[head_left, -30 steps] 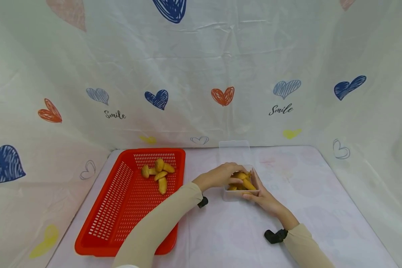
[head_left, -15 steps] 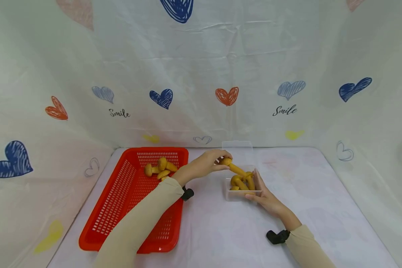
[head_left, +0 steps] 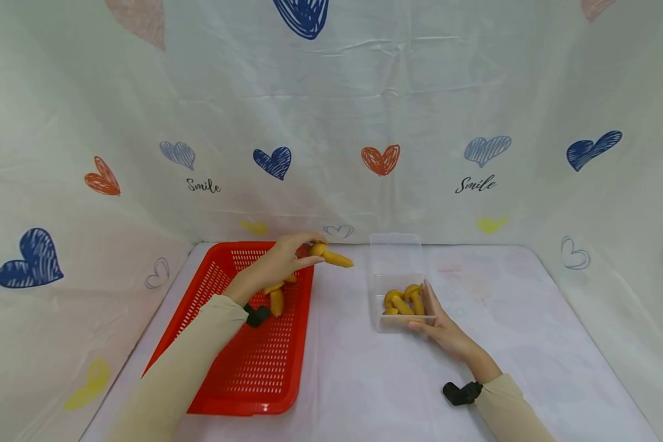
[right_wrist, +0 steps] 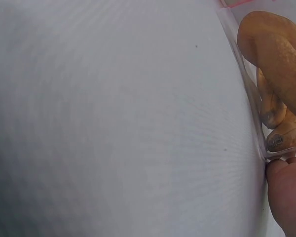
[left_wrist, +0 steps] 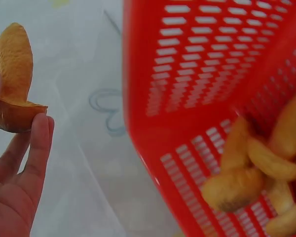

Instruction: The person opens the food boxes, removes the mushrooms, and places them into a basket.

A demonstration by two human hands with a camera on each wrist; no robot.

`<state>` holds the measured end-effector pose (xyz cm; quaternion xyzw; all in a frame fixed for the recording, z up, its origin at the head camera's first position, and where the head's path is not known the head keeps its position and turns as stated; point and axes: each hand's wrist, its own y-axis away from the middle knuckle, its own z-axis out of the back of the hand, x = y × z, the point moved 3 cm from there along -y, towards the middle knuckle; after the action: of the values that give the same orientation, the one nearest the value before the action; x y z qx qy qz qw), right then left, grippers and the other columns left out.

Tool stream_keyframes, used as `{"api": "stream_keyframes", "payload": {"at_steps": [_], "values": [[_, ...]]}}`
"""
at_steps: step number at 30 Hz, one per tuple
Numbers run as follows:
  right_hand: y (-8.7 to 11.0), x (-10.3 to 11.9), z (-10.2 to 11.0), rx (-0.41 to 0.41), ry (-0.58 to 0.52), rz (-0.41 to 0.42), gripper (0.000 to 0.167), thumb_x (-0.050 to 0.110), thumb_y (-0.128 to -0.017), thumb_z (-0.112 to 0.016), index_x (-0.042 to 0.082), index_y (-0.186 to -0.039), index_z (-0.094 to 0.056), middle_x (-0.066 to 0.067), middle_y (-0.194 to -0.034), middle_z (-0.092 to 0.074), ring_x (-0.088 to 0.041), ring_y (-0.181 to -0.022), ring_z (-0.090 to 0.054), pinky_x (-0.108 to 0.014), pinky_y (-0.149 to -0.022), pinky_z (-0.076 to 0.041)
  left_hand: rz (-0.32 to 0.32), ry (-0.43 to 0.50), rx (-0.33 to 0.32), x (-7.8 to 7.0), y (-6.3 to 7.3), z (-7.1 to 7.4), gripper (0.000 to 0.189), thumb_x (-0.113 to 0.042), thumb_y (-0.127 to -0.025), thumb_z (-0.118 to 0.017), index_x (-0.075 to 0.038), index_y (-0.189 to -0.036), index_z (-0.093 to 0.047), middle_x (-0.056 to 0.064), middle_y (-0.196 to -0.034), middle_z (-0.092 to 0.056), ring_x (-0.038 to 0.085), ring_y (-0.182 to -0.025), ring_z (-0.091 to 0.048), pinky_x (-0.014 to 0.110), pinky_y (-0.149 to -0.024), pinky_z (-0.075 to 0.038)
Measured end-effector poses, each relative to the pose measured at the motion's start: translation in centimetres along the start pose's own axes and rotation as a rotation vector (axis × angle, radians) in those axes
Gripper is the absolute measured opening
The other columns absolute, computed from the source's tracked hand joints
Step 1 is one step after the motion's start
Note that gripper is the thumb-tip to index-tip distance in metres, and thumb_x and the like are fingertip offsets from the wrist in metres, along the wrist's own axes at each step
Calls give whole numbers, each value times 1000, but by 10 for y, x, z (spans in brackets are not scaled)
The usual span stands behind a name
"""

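Observation:
With thumb and fingertips my left hand (head_left: pixel 279 258) pinches a yellow-brown mushroom (head_left: pixel 337 259) by its cap, near the far right corner of the red basket (head_left: pixel 294 374). The mushroom's stem points right in the head view and up in the left wrist view. My right hand (head_left: pixel 446 331) grips the right side of a clear plastic box (head_left: pixel 383 324), thumb at the near wall. Several mushrooms (head_left: pixel 402 305) lie inside that box; its clear lid (head_left: pixel 396 253) stands open at the back. Partly behind my left arm, more mushrooms (head_left: pixel 277 301) lie in the basket.
The box and basket share a white-covered table (head_left: pixel 348 368), with a gap between them. A white curtain (head_left: pixel 331 110) printed with hearts rises behind the table's far edge. Slotted basket walls (left_wrist: pixel 202 54) show close up in the left wrist view.
My left hand has come out of the box holding a mushroom and moved left to the basket's far right corner. The right hand stays on the box. The head view has shifted slightly.

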<state>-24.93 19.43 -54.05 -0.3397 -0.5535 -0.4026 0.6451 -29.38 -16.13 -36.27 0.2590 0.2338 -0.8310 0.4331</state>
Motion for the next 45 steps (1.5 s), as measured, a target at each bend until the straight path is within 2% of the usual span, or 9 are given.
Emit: {"api": "stream_keyframes", "payload": {"at_steps": [5, 11, 16, 20, 25, 30, 35, 39, 45], "values": [[0, 0, 0, 1, -1, 5, 103, 13, -99, -64, 30, -157, 20, -9, -163, 22, -34, -148, 16, -57, -115, 2, 51, 3, -35, 16, 17, 16, 37, -27, -96, -68, -16, -130, -61, 0, -114, -63, 20, -107, -56, 42, -96, -51], [1, 2, 1, 3, -7, 7, 103, 13, -99, -64, 29, -157, 20, -9, -163, 22, -33, -148, 17, -56, -115, 5, 124, -11, -67, 37, 37, 26, 42, -27, -96, -69, -16, -134, -58, 5, -125, -60, 25, -113, -54, 49, -99, -48], [0, 1, 1, 3, 0, 2, 103, 13, -99, -64, 29, -157, 20, -10, -163, 22, -34, -148, 16, -57, -115, 5, 178, -8, -72, 58, 56, 28, 43, -23, -95, -69, -13, -135, -58, 8, -125, -60, 29, -110, -57, 49, -90, -53], [-1, 0, 1, -1, 3, 3, 103, 14, -99, -64, 30, -157, 19, -10, -163, 21, -33, -149, 16, -57, -115, 5, 177, 2, -81, 76, 68, 26, 41, -20, -94, -70, -9, -132, -60, 8, -121, -63, 29, -105, -59, 47, -86, -55], [-1, 1, 1, 0, -1, 10, 103, 14, -99, -65, 29, -157, 19, -10, -163, 21, -34, -149, 15, -57, -115, 5, 133, -6, -96, 97, 77, 20, 36, -14, -93, -71, -2, -127, -63, 14, -120, -65, 31, -103, -63, 48, -88, -54], [0, 1, 1, 2, -7, 2, 104, 14, -99, -64, 30, -157, 20, -10, -163, 22, -34, -149, 16, -56, -116, 4, 146, -27, -94, 114, 86, 14, 34, -13, -93, -71, -1, -124, -64, 14, -116, -67, 32, -102, -63, 48, -88, -53], [0, 1, 1, 3, -13, 0, 104, 14, -99, -64, 31, -156, 20, -10, -163, 23, -34, -148, 16, -56, -116, 4, 145, -40, -90, 124, 93, 11, 35, -11, -92, -71, 3, -123, -64, 16, -116, -67, 35, -105, -62, 53, -91, -51], [0, 0, 1, 0, -9, 3, 103, 14, -99, -64, 30, -157, 20, -10, -163, 22, -34, -148, 16, -56, -116, 4, 133, -8, -98, 131, 96, 10, 34, -8, -92, -71, 6, -122, -63, 20, -115, -67, 37, -103, -63, 54, -91, -51], [0, 1, 1, -2, -5, 2, 104, 14, -99, -65, 30, -157, 20, -10, -163, 22, -34, -149, 16, -56, -115, 4, 137, -5, -111, 135, 98, 13, 35, -4, -89, -73, 6, -121, -63, 21, -113, -67, 38, -103, -65, 50, -88, -54]]}}
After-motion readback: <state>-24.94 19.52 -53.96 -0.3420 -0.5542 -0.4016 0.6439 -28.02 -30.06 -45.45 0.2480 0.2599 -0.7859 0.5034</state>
